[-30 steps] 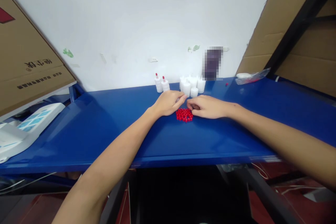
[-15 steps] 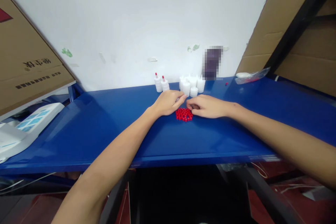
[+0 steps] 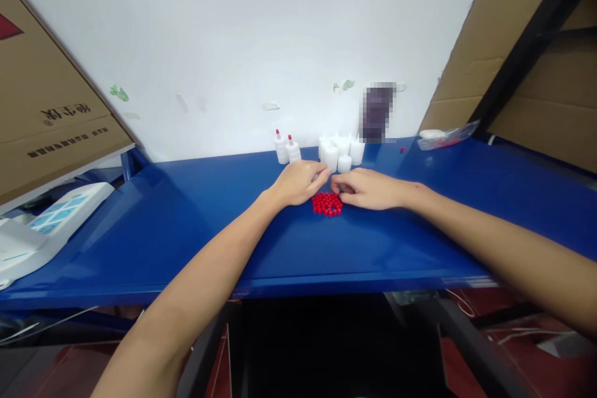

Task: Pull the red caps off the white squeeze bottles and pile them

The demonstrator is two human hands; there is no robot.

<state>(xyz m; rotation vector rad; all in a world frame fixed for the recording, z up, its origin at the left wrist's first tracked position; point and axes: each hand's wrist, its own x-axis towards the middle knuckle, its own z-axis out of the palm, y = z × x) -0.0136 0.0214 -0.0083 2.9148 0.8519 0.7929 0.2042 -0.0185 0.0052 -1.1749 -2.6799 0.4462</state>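
Observation:
On the blue tabletop lies a small cluster of red caps point(image 3: 327, 204), between and just in front of my hands. My left hand point(image 3: 298, 183) is closed, palm down, at the left rear of the cluster; a sliver of something pale shows under its fingers, too small to name. Opposite it, my right hand point(image 3: 370, 189) has its fingers curled into a pinch at the cluster's right edge. Whatever is between those fingertips is hidden. Behind my left hand stand two white bottles point(image 3: 281, 150) with red-tipped nozzles. Several white bottles without red tips point(image 3: 331, 154) stand together behind both hands.
A white device with a blue panel point(image 3: 60, 214) sits at the left. One stray red cap point(image 3: 402, 150) and a clear plastic bag point(image 3: 448, 137) lie at the back right. Cardboard point(image 3: 56, 93) leans at the left side, and a white wall point(image 3: 233, 43) rises behind.

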